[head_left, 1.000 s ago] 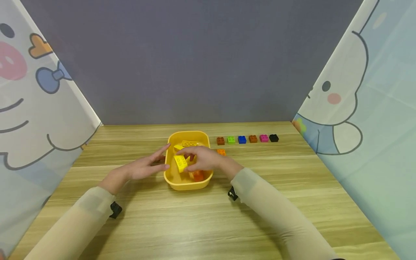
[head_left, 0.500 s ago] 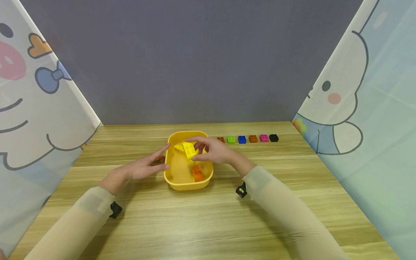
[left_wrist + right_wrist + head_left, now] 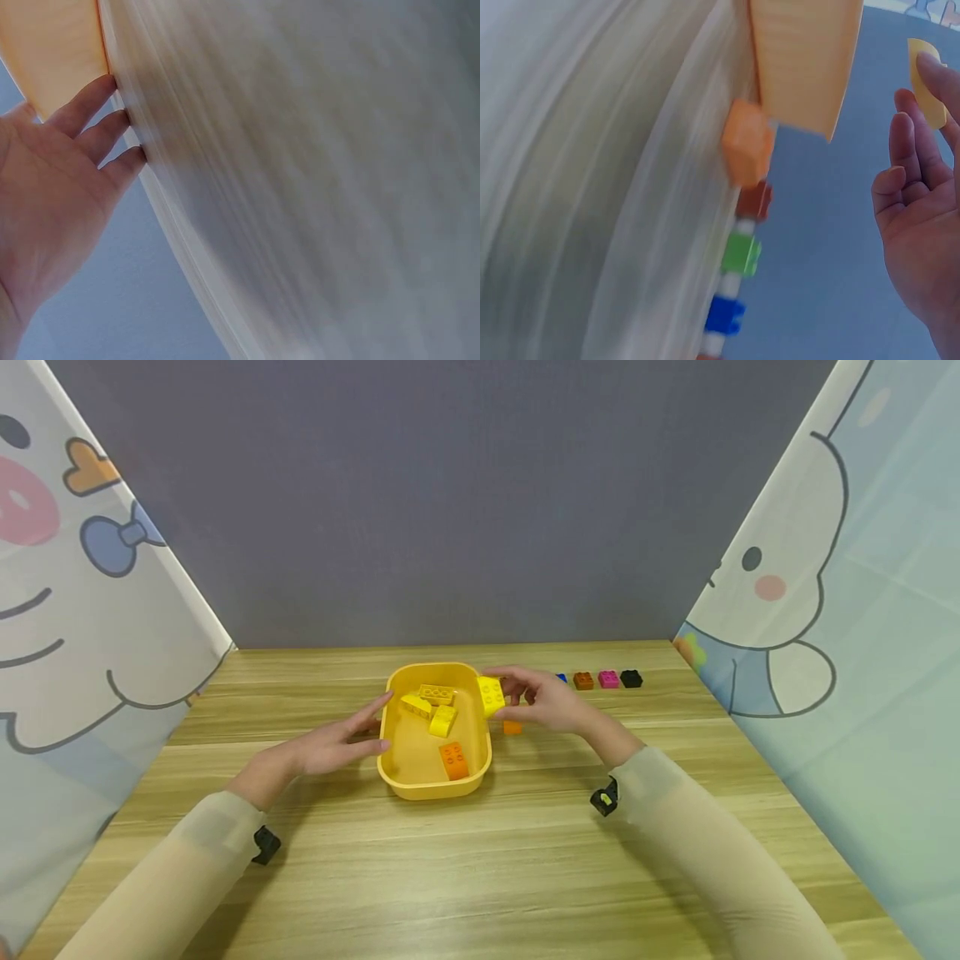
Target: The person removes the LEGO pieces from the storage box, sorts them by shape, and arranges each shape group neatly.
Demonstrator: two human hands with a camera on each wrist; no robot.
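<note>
Carried out of the tub since a second ago, the yellow brick (image 3: 491, 696) now sits in the air just past the right rim of the yellow tub (image 3: 397, 768), pinched between the thumb and fingers (image 3: 517, 675) of the right hand (image 3: 551, 702), which has swung right and away from the tub's middle. That hand hovers above the small orange brick (image 3: 512, 727) lying alone on the desk (image 3: 480, 868) just beside the tub wall. Inside the tub lie three more yellow bricks (image 3: 437, 694) toward the far end and one orange brick (image 3: 453, 760) nearer the front. The left hand (image 3: 330, 745) has not shifted: its fingers are straight and relaxed, the tips touching the tub's left wall, grasping nothing. Beyond the right hand a row of small bricks runs along the far part of the desk, with the brown (image 3: 582, 680), pink (image 3: 608, 678) and black (image 3: 632, 677) ones clear to see and the rest partly hidden behind the hand. The pinch looks light and close to one end, so the brick could tip or slip out; dropped here, it might strike the lone orange brick or knock the row out of line.
</note>
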